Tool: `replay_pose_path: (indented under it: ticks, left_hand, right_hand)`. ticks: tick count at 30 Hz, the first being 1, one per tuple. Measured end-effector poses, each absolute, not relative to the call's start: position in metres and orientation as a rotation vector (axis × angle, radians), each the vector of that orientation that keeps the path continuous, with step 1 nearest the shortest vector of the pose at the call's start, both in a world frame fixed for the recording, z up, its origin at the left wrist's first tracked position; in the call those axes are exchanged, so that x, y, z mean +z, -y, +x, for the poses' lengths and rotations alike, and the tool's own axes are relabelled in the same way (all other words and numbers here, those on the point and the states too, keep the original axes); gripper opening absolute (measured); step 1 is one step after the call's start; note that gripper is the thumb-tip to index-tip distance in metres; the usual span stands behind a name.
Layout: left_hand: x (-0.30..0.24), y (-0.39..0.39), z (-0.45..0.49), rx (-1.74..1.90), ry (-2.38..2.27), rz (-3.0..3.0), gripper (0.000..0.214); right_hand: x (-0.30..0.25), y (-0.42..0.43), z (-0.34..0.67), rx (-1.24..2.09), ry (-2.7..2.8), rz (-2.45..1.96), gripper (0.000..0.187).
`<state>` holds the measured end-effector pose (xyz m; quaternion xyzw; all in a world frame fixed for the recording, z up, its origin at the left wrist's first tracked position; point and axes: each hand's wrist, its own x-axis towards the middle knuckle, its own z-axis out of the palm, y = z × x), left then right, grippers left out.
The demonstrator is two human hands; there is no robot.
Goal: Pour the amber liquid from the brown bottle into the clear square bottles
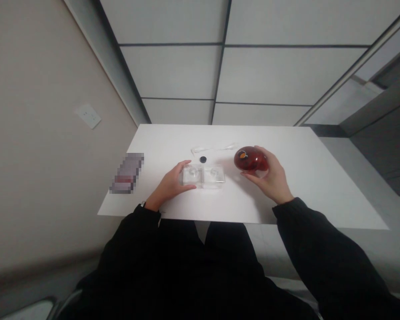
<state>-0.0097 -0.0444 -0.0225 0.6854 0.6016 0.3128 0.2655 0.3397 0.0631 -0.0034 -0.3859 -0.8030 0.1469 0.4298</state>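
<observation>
My left hand (171, 184) grips the left end of a clear two-part container (214, 177), thumb in front and fingers behind; it rests on the white table. Each half has a small round shape on top. My right hand (270, 175) is wrapped round a dark red bottle (252, 159), to the right of the container. The bottle is tilted, with its round uncapped mouth facing me and the left; the mouth looks orange inside. Between and behind my hands lies a small round black cap (203, 159).
Thin clear plastic pieces (215, 148) lie behind the cap, their kind hard to make out. A blurred-out flat item (126, 173) sits at the table's left edge. The white table (326, 186) stands against a panelled front (173, 71), with a wall (36, 133) on the left.
</observation>
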Motion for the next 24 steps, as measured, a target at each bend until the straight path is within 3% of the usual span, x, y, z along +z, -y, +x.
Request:
replay_pose_path:
  ticks: [13,24]
  left_hand:
    - [-0.018,0.049,-0.007,0.814,-1.614,1.845,0.082]
    - [-0.019,0.046,-0.005,0.832,-1.562,1.854,0.08]
  right_hand:
    - [0.017,-0.133,0.25,0.157,2.406,-0.504,0.068]
    - [0.021,-0.136,0.226,-0.047,2.545,-0.151,0.061]
